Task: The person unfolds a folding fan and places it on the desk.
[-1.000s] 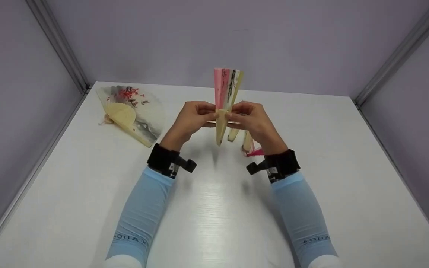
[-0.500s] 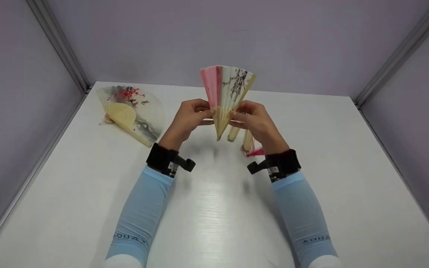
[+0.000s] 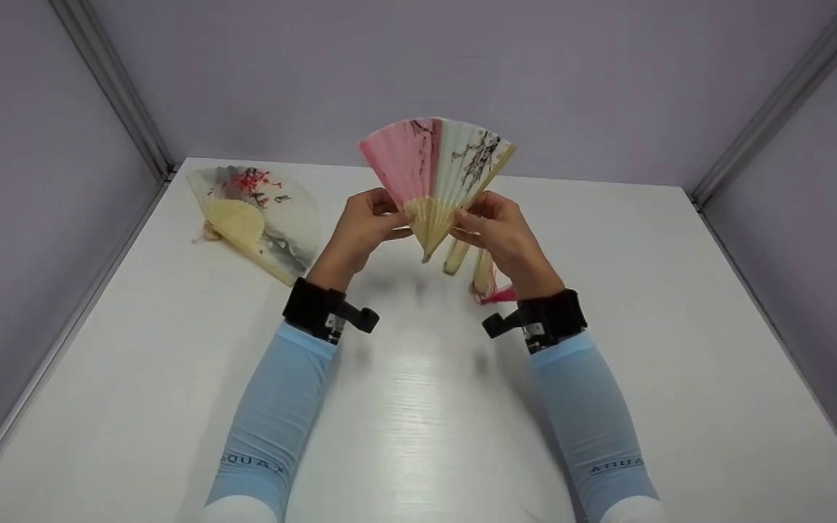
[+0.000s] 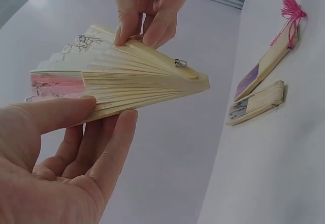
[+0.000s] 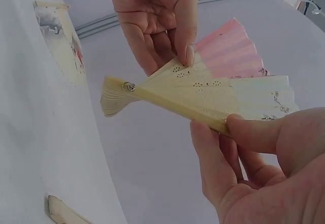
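Both hands hold one folding fan [image 3: 437,171] up above the worktop [image 3: 418,407], partly spread: pleated paper leaf, pink on one half, cream with ink branches on the other, slim perforated bamboo ribs meeting at a metal rivet. Left hand [image 3: 364,229] pinches the pink-side outer rib, right hand [image 3: 495,232] pinches the cream-side rib. Two closed bamboo fans [image 4: 259,89] lie flat under the right hand, one with a pink tassel [image 4: 292,8]. A fully spread painted fan [image 3: 259,218] lies far left.
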